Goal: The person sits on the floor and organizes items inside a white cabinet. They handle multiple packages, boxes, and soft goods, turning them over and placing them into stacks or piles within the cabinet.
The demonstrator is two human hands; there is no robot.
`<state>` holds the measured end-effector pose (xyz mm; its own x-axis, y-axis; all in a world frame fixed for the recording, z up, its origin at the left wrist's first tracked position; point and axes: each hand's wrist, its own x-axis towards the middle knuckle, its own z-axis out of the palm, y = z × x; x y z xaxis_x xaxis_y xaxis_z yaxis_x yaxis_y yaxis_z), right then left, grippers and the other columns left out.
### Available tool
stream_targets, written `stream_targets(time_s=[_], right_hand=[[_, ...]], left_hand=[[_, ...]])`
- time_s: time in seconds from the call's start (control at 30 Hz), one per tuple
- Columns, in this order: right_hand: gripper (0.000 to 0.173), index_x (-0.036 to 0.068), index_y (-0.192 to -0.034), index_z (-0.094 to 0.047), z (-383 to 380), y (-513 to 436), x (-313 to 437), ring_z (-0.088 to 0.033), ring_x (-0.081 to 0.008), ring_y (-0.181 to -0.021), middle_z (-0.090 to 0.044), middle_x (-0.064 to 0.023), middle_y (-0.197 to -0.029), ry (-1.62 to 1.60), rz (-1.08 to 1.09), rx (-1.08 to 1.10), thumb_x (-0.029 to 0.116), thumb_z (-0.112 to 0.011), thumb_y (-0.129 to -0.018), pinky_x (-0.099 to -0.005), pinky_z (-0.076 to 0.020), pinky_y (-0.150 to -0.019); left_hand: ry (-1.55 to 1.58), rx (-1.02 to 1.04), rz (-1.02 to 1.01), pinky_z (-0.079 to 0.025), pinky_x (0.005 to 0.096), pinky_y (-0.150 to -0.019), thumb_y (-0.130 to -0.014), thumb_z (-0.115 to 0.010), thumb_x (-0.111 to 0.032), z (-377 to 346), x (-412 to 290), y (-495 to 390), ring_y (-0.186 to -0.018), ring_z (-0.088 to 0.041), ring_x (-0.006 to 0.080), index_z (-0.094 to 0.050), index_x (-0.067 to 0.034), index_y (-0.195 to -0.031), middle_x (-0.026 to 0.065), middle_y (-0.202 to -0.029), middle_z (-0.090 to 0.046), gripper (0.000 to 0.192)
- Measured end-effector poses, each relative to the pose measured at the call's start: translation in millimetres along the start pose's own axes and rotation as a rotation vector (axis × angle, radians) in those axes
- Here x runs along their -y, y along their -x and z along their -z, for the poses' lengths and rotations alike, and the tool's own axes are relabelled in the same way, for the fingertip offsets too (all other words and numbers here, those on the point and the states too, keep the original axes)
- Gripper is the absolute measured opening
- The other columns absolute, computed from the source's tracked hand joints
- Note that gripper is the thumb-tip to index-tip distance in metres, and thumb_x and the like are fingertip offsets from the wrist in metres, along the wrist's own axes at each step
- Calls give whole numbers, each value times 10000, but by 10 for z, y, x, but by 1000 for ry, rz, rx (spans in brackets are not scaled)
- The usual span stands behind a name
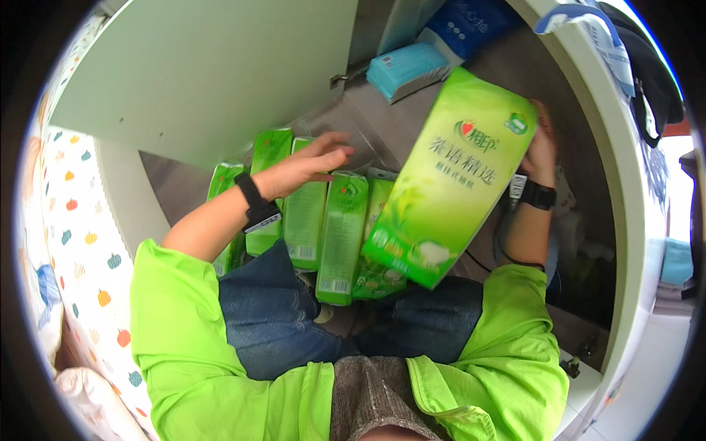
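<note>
My right hand (540, 146) grips the right edge of a large green tissue pack (460, 182), which is tilted with its printed broad face towards me. My left hand (317, 160) is raised with its fingers apart and nothing in it, over a row of several similar packs. Beneath it are a green tissue pack (303, 220) and, just to the right, another upright pack (342, 242). A further pack (380, 275) is partly covered by the held one. Two more stand at the left, one partly behind my left forearm.
A pale cabinet door (220, 66) stands at the upper left. Farther back lie a light blue tissue pack (411, 69) and a dark blue package (466, 27). A curved-looking cabinet edge (634, 220) runs down the right. A dark cable passes near my right forearm. Patterned fabric (88, 248) hangs at the left.
</note>
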<state>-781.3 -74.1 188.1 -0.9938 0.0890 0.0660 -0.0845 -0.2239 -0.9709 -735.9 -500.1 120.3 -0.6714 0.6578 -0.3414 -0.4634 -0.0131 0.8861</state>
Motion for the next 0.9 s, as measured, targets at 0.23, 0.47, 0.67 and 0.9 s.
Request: stream_targets(time_s=[0.23, 0.47, 0.67, 0.9], right_hand=[[210, 65, -1166, -549, -1273, -1, -566, -606, -173, -994, -625, -80, -1113, -215, -116, 268, 146, -479, -986, -306, -498, -856], [489, 20, -1343, -439, -1613, 771, -778, -487, -210, -1205, -541, -110, -1283, -160, -532, 465, 283, -561, -949, -360, -393, -1007], [491, -28, -1315, -448, -1717, 983, -1028, -566, -208, -1108, -562, -137, -1256, -30, -742, 509, 287, -532, -949, -326, -454, -947], [518, -22, -1321, -446, -1698, 944, -994, -572, -195, -1087, -571, -121, -1225, -116, -768, 474, 277, -584, -921, -310, -470, -912]], left_hand=[[367, 190, -16, -319, 413, -1090, -802, -716, -267, -419, 8, 146, -1346, -338, 258, -58, -102, -1493, 151, -1453, -330, 968], [431, -125, -135, -469, 359, -961, -833, -627, -203, -286, 86, 294, -1119, -578, 229, -377, -10, -1365, 153, -1247, -566, 620], [541, -161, -96, -414, 378, -1029, -909, -545, -431, -220, 174, 287, -1188, -537, 255, -415, -24, -1368, 154, -1316, -534, 627], [592, -182, -48, -444, 364, -999, -914, -543, -441, -261, 181, 191, -1160, -557, 238, -442, -32, -1345, 142, -1300, -545, 602]])
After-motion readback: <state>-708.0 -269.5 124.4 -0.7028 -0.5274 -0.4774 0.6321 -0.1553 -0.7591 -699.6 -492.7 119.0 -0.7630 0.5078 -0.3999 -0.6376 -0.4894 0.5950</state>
